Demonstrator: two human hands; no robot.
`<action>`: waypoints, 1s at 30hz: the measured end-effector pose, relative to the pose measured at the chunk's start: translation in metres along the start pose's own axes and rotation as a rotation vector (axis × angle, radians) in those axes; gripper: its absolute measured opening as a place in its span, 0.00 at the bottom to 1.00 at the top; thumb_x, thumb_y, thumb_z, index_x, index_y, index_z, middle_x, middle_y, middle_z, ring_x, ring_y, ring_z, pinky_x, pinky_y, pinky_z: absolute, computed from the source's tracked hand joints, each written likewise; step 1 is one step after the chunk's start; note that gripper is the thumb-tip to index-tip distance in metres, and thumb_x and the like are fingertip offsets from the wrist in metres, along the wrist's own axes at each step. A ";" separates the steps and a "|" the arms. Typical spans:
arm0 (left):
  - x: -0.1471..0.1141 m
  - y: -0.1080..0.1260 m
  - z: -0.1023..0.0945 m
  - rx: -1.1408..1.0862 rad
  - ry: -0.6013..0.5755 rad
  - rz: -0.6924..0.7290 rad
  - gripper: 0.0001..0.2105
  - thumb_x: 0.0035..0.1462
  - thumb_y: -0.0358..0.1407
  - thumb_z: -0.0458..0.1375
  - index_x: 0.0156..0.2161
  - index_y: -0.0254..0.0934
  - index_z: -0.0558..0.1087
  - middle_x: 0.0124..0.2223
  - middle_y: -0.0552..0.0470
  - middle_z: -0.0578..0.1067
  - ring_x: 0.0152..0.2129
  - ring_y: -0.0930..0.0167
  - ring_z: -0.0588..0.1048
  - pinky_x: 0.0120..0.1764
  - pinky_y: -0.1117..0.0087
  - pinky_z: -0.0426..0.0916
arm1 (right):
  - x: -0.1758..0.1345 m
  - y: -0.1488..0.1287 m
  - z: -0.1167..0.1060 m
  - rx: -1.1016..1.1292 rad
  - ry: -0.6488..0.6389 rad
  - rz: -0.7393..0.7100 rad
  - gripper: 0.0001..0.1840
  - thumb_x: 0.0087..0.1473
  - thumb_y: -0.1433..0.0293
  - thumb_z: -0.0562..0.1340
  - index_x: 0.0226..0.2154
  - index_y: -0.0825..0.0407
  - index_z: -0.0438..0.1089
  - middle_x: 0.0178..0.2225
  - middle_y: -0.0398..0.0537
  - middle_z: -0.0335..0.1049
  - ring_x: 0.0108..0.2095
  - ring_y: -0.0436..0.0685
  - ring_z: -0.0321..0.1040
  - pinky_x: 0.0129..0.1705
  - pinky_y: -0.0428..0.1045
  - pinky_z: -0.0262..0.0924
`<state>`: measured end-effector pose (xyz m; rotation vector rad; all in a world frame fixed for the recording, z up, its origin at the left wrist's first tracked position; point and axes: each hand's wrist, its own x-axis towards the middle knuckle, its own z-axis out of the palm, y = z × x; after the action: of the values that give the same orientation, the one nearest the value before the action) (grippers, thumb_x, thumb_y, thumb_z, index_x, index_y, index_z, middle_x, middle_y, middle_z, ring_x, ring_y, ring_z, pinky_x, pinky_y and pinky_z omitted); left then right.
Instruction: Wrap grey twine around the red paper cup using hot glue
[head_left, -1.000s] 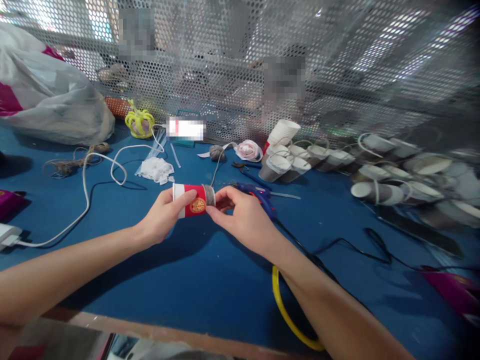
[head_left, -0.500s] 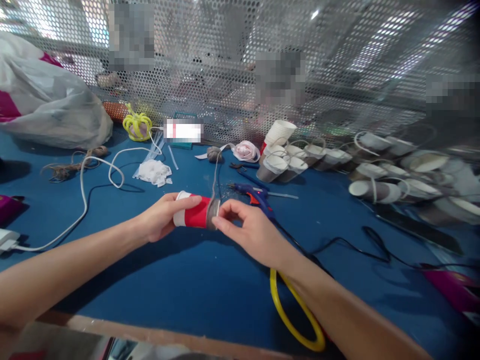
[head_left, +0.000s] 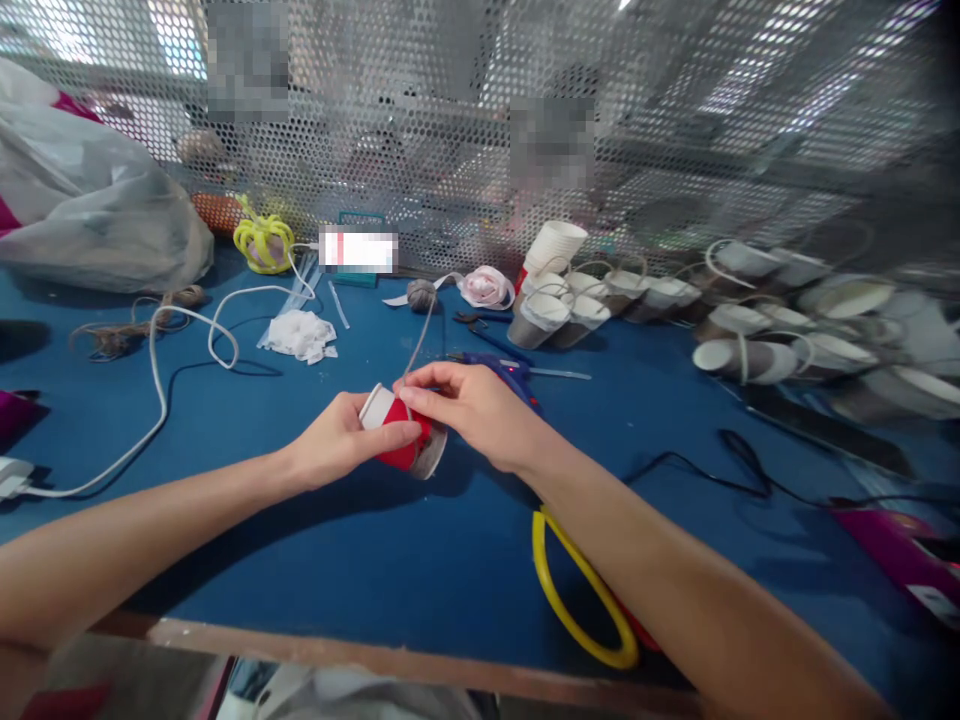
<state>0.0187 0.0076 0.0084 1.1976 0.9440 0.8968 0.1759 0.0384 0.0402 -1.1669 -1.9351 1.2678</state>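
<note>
Left fingers point(head_left: 396, 435) hold cup point(head_left: 405, 456), right fingers point(head_left: 426, 402) pinch yarn point(head_left: 421, 340)

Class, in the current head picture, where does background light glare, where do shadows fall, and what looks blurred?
Head view: light glares through the perforated metal screen, strongly at upper left and upper right; head view: a dark shadow spreads over the blue tabletop below the left forearm; head view: the paper cups near the right edge look smeared, while the left hand looks clearer.
</note>
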 end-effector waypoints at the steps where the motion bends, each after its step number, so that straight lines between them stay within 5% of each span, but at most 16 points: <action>1: 0.000 -0.001 0.000 0.009 -0.002 -0.006 0.12 0.44 0.39 0.61 0.29 0.30 0.71 0.25 0.54 0.71 0.21 0.77 0.66 0.27 0.77 0.60 | 0.004 -0.001 0.003 0.012 -0.005 0.010 0.11 0.47 0.65 0.60 0.31 0.56 0.69 0.31 0.48 0.71 0.30 0.51 0.66 0.31 0.46 0.60; 9: 0.000 -0.005 0.001 0.116 0.050 0.013 0.13 0.45 0.42 0.58 0.25 0.31 0.68 0.20 0.56 0.67 0.17 0.79 0.61 0.23 0.77 0.56 | 0.022 -0.003 0.003 -0.216 0.054 -0.084 0.05 0.44 0.70 0.61 0.26 0.56 0.68 0.27 0.45 0.70 0.28 0.49 0.65 0.30 0.44 0.60; 14: 0.000 -0.001 -0.004 0.210 0.109 -0.002 0.14 0.47 0.44 0.56 0.25 0.32 0.67 0.19 0.58 0.65 0.16 0.79 0.59 0.21 0.77 0.53 | 0.019 0.009 -0.051 -0.289 0.340 0.030 0.09 0.51 0.65 0.55 0.28 0.55 0.65 0.26 0.47 0.69 0.20 0.47 0.64 0.20 0.44 0.57; 17: 0.003 -0.001 -0.008 0.286 0.187 0.002 0.16 0.48 0.46 0.53 0.22 0.33 0.64 0.17 0.59 0.61 0.14 0.79 0.56 0.19 0.77 0.49 | 0.009 0.026 -0.084 -0.453 0.552 0.153 0.10 0.53 0.66 0.52 0.28 0.54 0.64 0.29 0.48 0.69 0.23 0.48 0.65 0.23 0.44 0.59; 21: 0.009 -0.003 -0.013 0.340 0.247 -0.001 0.16 0.48 0.45 0.51 0.20 0.34 0.61 0.16 0.60 0.57 0.13 0.80 0.51 0.17 0.76 0.46 | 0.000 0.057 -0.098 -0.574 0.475 0.298 0.08 0.36 0.70 0.65 0.16 0.53 0.65 0.16 0.44 0.65 0.22 0.54 0.64 0.26 0.48 0.56; 24: 0.012 -0.007 -0.016 0.361 0.257 0.008 0.16 0.48 0.45 0.51 0.21 0.34 0.63 0.17 0.60 0.58 0.14 0.79 0.52 0.18 0.76 0.47 | 0.003 0.076 -0.092 -0.576 0.424 0.341 0.11 0.31 0.75 0.65 0.11 0.52 0.61 0.12 0.42 0.61 0.23 0.57 0.65 0.27 0.49 0.55; 30: 0.013 -0.013 -0.018 0.449 0.222 0.050 0.16 0.51 0.45 0.50 0.22 0.33 0.62 0.19 0.59 0.58 0.17 0.79 0.54 0.20 0.77 0.49 | 0.000 0.066 -0.083 -0.391 0.501 0.340 0.12 0.38 0.75 0.61 0.31 0.55 0.65 0.25 0.48 0.69 0.28 0.56 0.67 0.28 0.48 0.59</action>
<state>0.0071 0.0243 -0.0081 1.5265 1.3479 0.8965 0.2665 0.0867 0.0137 -1.8668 -1.6821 0.6530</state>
